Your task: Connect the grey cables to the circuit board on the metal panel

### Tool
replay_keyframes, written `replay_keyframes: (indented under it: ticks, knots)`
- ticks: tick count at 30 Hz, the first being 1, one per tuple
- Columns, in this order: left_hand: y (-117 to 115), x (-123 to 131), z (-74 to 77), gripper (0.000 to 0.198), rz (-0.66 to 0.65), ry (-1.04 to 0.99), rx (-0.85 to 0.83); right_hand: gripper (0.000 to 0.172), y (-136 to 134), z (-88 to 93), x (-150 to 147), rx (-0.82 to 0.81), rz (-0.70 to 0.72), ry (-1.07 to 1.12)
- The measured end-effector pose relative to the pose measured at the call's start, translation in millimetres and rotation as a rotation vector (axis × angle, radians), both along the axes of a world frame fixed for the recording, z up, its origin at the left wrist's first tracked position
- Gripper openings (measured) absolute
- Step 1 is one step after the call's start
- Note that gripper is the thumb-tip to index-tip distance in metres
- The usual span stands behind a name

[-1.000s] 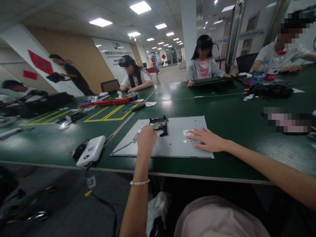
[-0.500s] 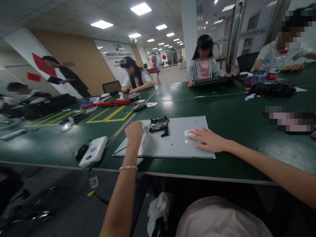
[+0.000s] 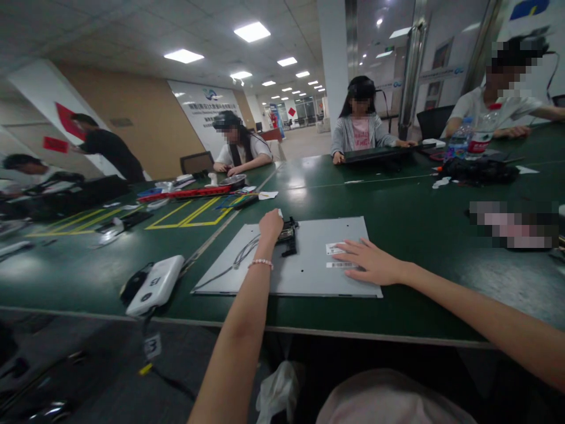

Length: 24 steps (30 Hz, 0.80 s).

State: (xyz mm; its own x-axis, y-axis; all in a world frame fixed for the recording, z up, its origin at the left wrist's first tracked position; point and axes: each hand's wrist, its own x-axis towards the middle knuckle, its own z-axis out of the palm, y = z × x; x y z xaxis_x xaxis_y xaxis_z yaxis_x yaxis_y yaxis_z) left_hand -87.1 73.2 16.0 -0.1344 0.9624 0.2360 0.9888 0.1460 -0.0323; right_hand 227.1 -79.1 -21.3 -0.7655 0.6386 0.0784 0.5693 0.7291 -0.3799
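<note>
A flat light-grey metal panel (image 3: pixel 318 280) lies on the green table in front of me. My right hand (image 3: pixel 371 262) rests on its right part, fingers spread over two white labels. Toward the panel's far side is a black frame with a circuit board (image 3: pixel 289 238). My left hand (image 3: pixel 270 228) is closed at this frame's left side and hides much of it. A small whitish bit shows at its fingertips, too small to name. Thin grey cables (image 3: pixel 241 256) trail across the panel to the left of that hand.
A white device (image 3: pixel 156 285) with a cord stands near the table's front edge at left. Yellow tape lines (image 3: pixel 205 212) mark the table beyond. Bottles (image 3: pixel 481 135) and a black bundle (image 3: pixel 479 168) are at far right. Other people sit around the table.
My left hand has moved right, from beside the black frame to over its left part. More of the cables shows. My right hand stays flat on the panel. The view has shifted slightly.
</note>
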Motion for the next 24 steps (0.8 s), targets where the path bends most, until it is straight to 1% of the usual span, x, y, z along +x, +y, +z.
replay_keyframes:
  ticks: [2, 4, 7, 10, 14, 20, 24]
  knots:
    - [0.1, -9.3, -3.2, 0.036, -0.019, -0.009, 0.06, 0.063, 0.2, -1.2, -0.2, -0.01, -0.003, 0.009]
    - [-2.4, -17.3, -1.8, 0.038, -0.036, -0.019, 0.067, 0.062, 0.4, -3.2, 0.1, -0.017, -0.006, 0.017]
    - [-7.4, -22.9, 4.2, 0.037, -0.044, -0.017, 0.016, 0.062, 0.6, -5.9, 0.9, -0.016, -0.003, 0.026]
    - [-9.4, -21.7, 6.9, 0.033, -0.061, 0.02, -0.048, 0.062, 0.5, -6.5, 0.9, -0.016, 0.002, 0.031]
    - [-6.4, -19.7, 1.9, 0.035, -0.058, 0.071, -0.079, 0.062, 1.4, -6.9, -0.4, -0.011, 0.002, 0.026]
    - [1.3, -26.3, -4.8, 0.034, -0.05, 0.051, -0.055, 0.062, 3.9, -9.3, 0.0, -0.012, 0.007, 0.016]
    - [3.7, -29.5, -7.3, 0.034, -0.046, 0.039, -0.03, 0.063, 1.9, -6.5, 1.2, -0.026, 0.007, 0.014]
